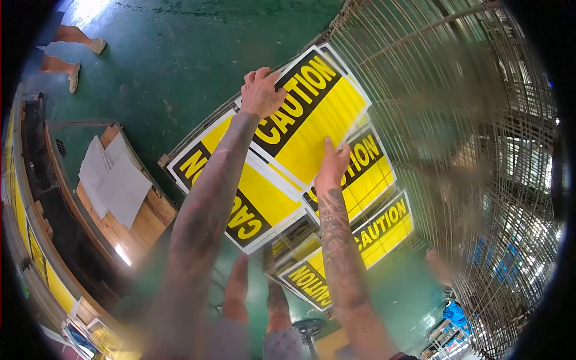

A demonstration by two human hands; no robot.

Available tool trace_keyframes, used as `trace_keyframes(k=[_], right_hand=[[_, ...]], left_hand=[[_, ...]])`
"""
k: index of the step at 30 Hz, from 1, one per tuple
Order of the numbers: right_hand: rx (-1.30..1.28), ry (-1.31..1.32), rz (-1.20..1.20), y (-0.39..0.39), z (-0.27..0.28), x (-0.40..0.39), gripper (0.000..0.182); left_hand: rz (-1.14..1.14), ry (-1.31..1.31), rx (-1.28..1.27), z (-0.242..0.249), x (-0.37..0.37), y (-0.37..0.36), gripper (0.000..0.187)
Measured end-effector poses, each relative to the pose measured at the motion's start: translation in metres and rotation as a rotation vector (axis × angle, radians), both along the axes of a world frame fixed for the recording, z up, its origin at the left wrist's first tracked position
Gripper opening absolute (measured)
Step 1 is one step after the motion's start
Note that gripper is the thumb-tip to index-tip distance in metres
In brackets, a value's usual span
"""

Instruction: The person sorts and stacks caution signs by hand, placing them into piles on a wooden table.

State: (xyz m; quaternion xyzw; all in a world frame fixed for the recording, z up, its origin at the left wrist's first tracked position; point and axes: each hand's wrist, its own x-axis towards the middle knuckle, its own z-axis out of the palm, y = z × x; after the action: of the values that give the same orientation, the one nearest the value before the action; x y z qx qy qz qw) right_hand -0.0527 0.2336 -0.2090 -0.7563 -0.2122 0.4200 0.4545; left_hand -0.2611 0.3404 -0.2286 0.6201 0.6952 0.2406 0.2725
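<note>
A yellow and black CAUTION sign [330,111] lies tilted between my hands, over other sheets like it. My left hand [262,93] is closed on its upper left edge, fingers curled. At the near edge, my right hand [333,165] pinches the sign, with the thumb lying on the yellow face. Beneath and beside it, more caution signs [273,187] rest on a wire rack, one [363,180] partly hidden by my right hand. Lower down, another level of the rack carries further caution signs [384,231].
Tall stacked wire racks [414,90] rise close on the right. On the left, white sheets [123,183] lie on a wooden board [90,201] beside a long dark-framed table [60,228]. Another person's legs [69,36] stand on the green floor [174,54] at upper left.
</note>
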Motion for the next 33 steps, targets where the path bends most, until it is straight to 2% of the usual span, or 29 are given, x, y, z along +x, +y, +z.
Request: trace_keyframes(k=[3, 7, 8, 12, 15, 17, 19, 23, 24, 26, 27, 29, 31, 32, 33], right_hand=[[-0.015, 0.141, -0.098, 0.007, 0.001, 0.000, 0.057], [0.085, 0.357, -0.064, 0.011, -0.027, 0.027, 0.056], [0.052, 0.349, -0.072, 0.010, -0.031, 0.035, 0.049], [0.093, 0.666, 0.024, 0.004, -0.029, 0.060, 0.035], [-0.022, 0.791, 0.039, 0.003, -0.037, 0.069, 0.041], [-0.016, 0.842, 0.068, 0.006, -0.039, 0.075, 0.039], [0.001, 0.884, 0.098, 0.010, -0.041, 0.075, 0.038], [-0.003, 0.807, 0.189, -0.001, -0.034, 0.080, 0.040], [0.012, 0.799, 0.217, -0.009, -0.018, 0.079, 0.041], [0.048, 0.774, 0.265, -0.023, 0.007, 0.082, 0.046], [0.035, 0.747, 0.274, -0.032, 0.017, 0.086, 0.047], [0.011, 0.705, 0.306, -0.042, 0.030, 0.096, 0.049], [-0.008, 0.609, 0.455, -0.052, 0.034, 0.103, 0.050], [-0.014, 0.591, 0.454, -0.054, 0.041, 0.098, 0.049], [-0.049, 0.541, 0.563, -0.050, 0.049, 0.086, 0.048]], left_hand=[[-0.040, 0.038, -0.102, -0.010, -0.003, 0.006, 0.057], [-0.069, 0.042, -0.104, -0.001, 0.000, 0.006, 0.060], [-0.065, 0.052, -0.087, 0.000, 0.001, 0.005, 0.060], [-0.075, 0.053, -0.096, 0.014, 0.009, -0.005, 0.060], [-0.055, 0.054, -0.047, -0.001, 0.012, -0.009, 0.061], [-0.037, 0.040, -0.045, -0.006, 0.010, -0.005, 0.061], [-0.046, 0.054, -0.082, 0.008, 0.005, -0.003, 0.061], [-0.057, 0.120, -0.060, 0.031, 0.003, -0.013, 0.062], [-0.098, 0.046, -0.108, 0.049, -0.001, -0.017, 0.066], [-0.080, -0.082, -0.033, 0.065, 0.002, -0.037, 0.062], [-0.102, -0.147, -0.016, 0.090, 0.001, -0.053, 0.062], [0.092, -0.334, -0.009, 0.132, 0.013, -0.100, 0.061], [0.235, -0.420, 0.100, 0.132, 0.033, -0.163, 0.061], [0.310, -0.431, 0.014, 0.135, 0.037, -0.195, 0.059], [0.383, -0.448, -0.071, 0.137, 0.040, -0.227, 0.058]])
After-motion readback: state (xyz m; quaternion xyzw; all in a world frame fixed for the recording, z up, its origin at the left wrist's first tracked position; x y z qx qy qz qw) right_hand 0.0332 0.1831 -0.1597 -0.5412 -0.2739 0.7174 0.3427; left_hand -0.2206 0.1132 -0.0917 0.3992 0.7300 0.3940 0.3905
